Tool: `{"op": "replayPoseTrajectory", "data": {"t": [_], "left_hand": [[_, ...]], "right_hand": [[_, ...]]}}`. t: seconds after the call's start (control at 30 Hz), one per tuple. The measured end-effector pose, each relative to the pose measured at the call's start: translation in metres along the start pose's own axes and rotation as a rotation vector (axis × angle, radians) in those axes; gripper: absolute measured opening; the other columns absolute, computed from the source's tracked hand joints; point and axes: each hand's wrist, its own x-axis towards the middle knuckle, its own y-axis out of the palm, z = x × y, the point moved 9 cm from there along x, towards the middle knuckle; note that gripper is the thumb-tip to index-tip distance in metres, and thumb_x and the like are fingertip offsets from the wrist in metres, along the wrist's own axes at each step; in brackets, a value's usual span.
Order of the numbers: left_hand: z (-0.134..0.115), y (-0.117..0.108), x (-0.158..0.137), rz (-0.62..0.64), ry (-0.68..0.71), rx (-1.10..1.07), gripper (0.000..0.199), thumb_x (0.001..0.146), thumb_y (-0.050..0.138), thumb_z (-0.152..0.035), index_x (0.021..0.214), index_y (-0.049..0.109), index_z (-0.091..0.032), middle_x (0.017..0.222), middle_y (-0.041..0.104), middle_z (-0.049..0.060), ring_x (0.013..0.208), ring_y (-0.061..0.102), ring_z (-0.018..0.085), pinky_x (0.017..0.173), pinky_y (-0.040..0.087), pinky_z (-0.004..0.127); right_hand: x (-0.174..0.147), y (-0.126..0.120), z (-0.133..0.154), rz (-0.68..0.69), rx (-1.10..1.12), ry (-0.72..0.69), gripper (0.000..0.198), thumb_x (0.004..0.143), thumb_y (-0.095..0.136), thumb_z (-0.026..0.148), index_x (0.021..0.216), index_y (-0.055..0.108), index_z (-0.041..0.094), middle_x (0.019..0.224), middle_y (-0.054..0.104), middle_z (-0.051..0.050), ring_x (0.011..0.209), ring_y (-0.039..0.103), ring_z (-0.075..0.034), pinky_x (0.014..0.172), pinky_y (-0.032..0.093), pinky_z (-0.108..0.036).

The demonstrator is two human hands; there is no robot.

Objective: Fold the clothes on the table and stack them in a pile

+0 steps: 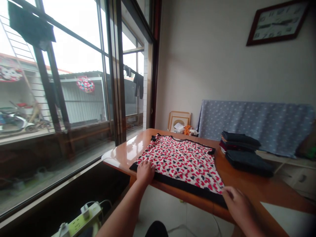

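Observation:
A heart-print shirt point(182, 161), cream with red and black hearts and black edging, lies spread out on the brown table point(118, 156). Its wide black hem runs along the table's near edge. My left hand point(145, 171) rests on the shirt's near left corner, fingers laid on the cloth. At the near right corner, my right hand point(233, 199) has thumb and fingers pinched together on the hem.
Folded dark clothes point(247, 154) are stacked on the table's right side. Behind them hangs a blue patterned cloth point(247, 125). Windows point(81, 65) line the left, a power strip point(80, 222) is low in front, and a clock point(277, 23) hangs on the wall.

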Motion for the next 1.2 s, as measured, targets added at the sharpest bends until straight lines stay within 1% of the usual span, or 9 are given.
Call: {"op": "replayPoseTrajectory", "data": {"t": [0.13,0.23,0.37,0.53,0.67,0.77,0.9,1.07,1.2], "left_hand": [[0.037,-0.004,-0.008,0.017,-0.136,0.097,0.05,0.092,0.045,-0.056,0.117,0.066,-0.018,0.134,0.061,0.018,0.128,0.049,0.039,0.104,0.035,0.052],[0.043,-0.005,-0.011,0.027,-0.164,0.163,0.054,0.092,0.042,-0.061,0.116,0.066,-0.02,0.135,0.061,0.017,0.127,0.049,0.038,0.103,0.036,0.05],[0.039,-0.005,-0.011,0.028,-0.15,0.153,0.057,0.092,0.038,-0.062,0.118,0.066,-0.019,0.135,0.06,0.018,0.127,0.049,0.039,0.101,0.035,0.053],[0.043,0.0,-0.012,0.026,-0.177,0.101,0.062,0.091,0.038,-0.066,0.134,0.058,-0.026,0.148,0.052,0.014,0.136,0.042,0.039,0.107,0.03,0.056],[0.049,0.006,-0.011,0.042,-0.201,0.096,0.067,0.089,0.04,-0.069,0.138,0.055,-0.026,0.152,0.048,0.012,0.14,0.037,0.037,0.109,0.028,0.055],[0.051,0.01,-0.01,0.042,-0.205,0.103,0.072,0.089,0.038,-0.071,0.141,0.053,-0.024,0.155,0.044,0.012,0.142,0.035,0.036,0.111,0.027,0.054],[0.052,0.013,-0.008,0.035,-0.205,0.122,0.074,0.089,0.034,-0.072,0.142,0.051,-0.022,0.156,0.043,0.013,0.143,0.033,0.036,0.112,0.026,0.052],[0.043,0.012,0.0,0.09,-0.193,0.166,0.065,0.09,0.037,-0.067,0.13,0.059,-0.021,0.146,0.052,0.015,0.135,0.042,0.04,0.107,0.03,0.055],[0.007,0.015,0.009,0.071,-0.089,0.183,0.05,0.09,0.042,-0.059,0.118,0.064,-0.024,0.139,0.058,0.013,0.129,0.047,0.039,0.106,0.028,0.058]], "right_hand": [[-0.003,0.012,0.004,0.004,-0.199,-0.026,0.024,0.084,0.05,0.042,0.08,0.071,0.03,0.088,0.07,-0.007,0.082,0.064,-0.028,0.07,0.044,-0.037],[-0.004,0.016,0.001,0.003,-0.251,-0.024,0.024,0.084,0.05,0.041,0.079,0.071,0.03,0.087,0.069,-0.007,0.082,0.064,-0.027,0.07,0.043,-0.036],[-0.002,0.016,-0.002,0.012,-0.187,-0.013,0.025,0.084,0.051,0.041,0.082,0.073,0.029,0.088,0.07,-0.007,0.085,0.065,-0.026,0.074,0.045,-0.036],[-0.004,0.006,0.002,0.003,0.011,0.016,0.03,0.083,0.049,0.045,0.084,0.073,0.026,0.091,0.071,-0.007,0.087,0.066,-0.025,0.078,0.049,-0.035],[-0.007,-0.008,-0.001,-0.082,0.148,0.079,0.034,0.084,0.048,0.046,0.091,0.071,0.022,0.094,0.072,-0.009,0.09,0.068,-0.026,0.081,0.051,-0.035],[-0.008,-0.014,-0.004,-0.151,0.156,0.114,0.032,0.08,0.05,0.04,0.096,0.07,0.021,0.093,0.072,-0.009,0.088,0.068,-0.025,0.081,0.051,-0.035],[-0.007,-0.012,0.001,-0.121,0.148,0.097,0.028,0.078,0.049,0.034,0.094,0.069,0.022,0.092,0.071,-0.007,0.085,0.068,-0.023,0.079,0.051,-0.034],[-0.006,-0.019,0.006,-0.103,0.171,0.145,0.028,0.085,0.046,0.039,0.09,0.068,0.021,0.088,0.071,-0.007,0.083,0.067,-0.023,0.075,0.05,-0.032],[-0.005,-0.024,0.016,-0.091,0.036,0.143,0.018,0.081,0.056,0.036,0.084,0.067,0.022,0.085,0.07,-0.006,0.084,0.065,-0.023,0.075,0.047,-0.03]]}}
